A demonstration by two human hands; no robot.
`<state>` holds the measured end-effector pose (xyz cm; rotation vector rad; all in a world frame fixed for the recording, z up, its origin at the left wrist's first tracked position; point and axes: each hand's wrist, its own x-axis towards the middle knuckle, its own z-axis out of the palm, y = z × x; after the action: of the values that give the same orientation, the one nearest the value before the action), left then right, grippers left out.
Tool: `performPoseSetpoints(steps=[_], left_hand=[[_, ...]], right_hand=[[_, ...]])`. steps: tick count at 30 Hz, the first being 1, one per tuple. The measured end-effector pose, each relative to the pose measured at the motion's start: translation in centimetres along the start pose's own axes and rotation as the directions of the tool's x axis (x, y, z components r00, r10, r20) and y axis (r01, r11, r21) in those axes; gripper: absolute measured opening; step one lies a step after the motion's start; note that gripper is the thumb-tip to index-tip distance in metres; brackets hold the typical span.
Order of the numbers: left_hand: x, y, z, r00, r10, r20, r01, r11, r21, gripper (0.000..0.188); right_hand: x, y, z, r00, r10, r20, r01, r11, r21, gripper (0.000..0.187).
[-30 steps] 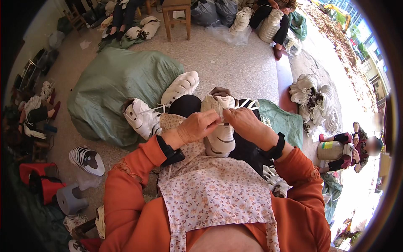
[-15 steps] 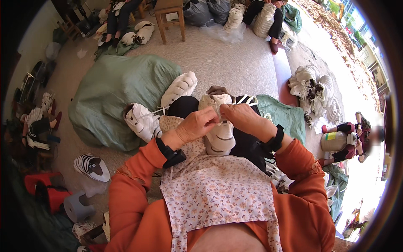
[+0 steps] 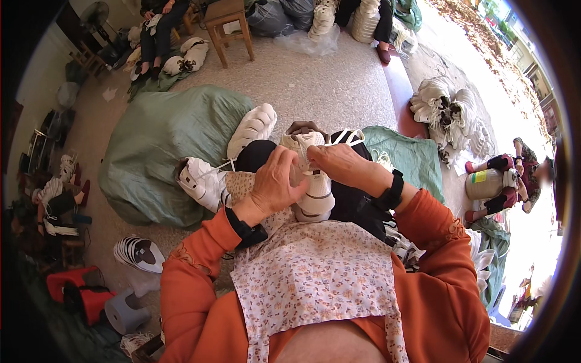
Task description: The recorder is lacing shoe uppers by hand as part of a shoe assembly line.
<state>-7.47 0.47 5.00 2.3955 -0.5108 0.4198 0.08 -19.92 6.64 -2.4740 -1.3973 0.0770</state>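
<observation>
A white sneaker [image 3: 316,196] rests on my lap, its brown-lined opening away from me and its toe toward me. My right hand [image 3: 345,164] is closed in a pinch over the lacing, on what looks like the shoelace [image 3: 350,138], whose loose white loops stick out on the right. The fingertips are partly hidden. Beside the shoe's left edge, my left hand [image 3: 275,184] has its thumb spread from the curved fingers. Another white sneaker [image 3: 201,180] lies left of my knee, with a lace stretching toward my lap. A nested stack of white shoes [image 3: 253,128] leans beyond it.
A big green sack [image 3: 172,148] sits at left; a green cloth [image 3: 405,163] lies right of my knees. Shoe bundles [image 3: 451,115] are piled on the right. Stools [image 3: 227,27] stand around. Other people [image 3: 511,175] sit nearby. A shoe stack [image 3: 139,254] lies at lower left.
My left hand has opened its thumb away from the fingers and drawn slightly left. The right hand has shifted a little left over the shoe. The whole view has turned slightly.
</observation>
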Motion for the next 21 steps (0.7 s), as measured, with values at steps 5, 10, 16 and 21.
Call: performPoseSetpoints(steps=[5,10,16,21], left_hand=[[0.4,-0.1,1.1,0.996,0.014,0.086,-0.02,0.997,0.075,0.107],[0.2,-0.9,2.5,0.981,0.005,0.191,-0.032,0.99,0.139,0.116],[0.2,-1.2,2.5,0.977,-0.01,0.214,-0.028,0.984,0.177,0.113],[1.0,-0.9,1.6,0.986,0.015,0.166,-0.031,0.995,0.093,0.106]], right_hand=[[0.1,-0.2,0.0,1.0,-0.029,-0.006,0.028,0.999,-0.016,0.018],[1.3,0.2,-2.5,0.986,-0.113,-0.12,0.079,0.964,-0.254,0.02],[2.3,-1.0,-4.6,0.995,0.096,-0.037,-0.089,0.985,0.15,0.026],[2.2,-1.2,-11.6,0.961,0.245,0.125,-0.27,0.756,0.596,0.039]])
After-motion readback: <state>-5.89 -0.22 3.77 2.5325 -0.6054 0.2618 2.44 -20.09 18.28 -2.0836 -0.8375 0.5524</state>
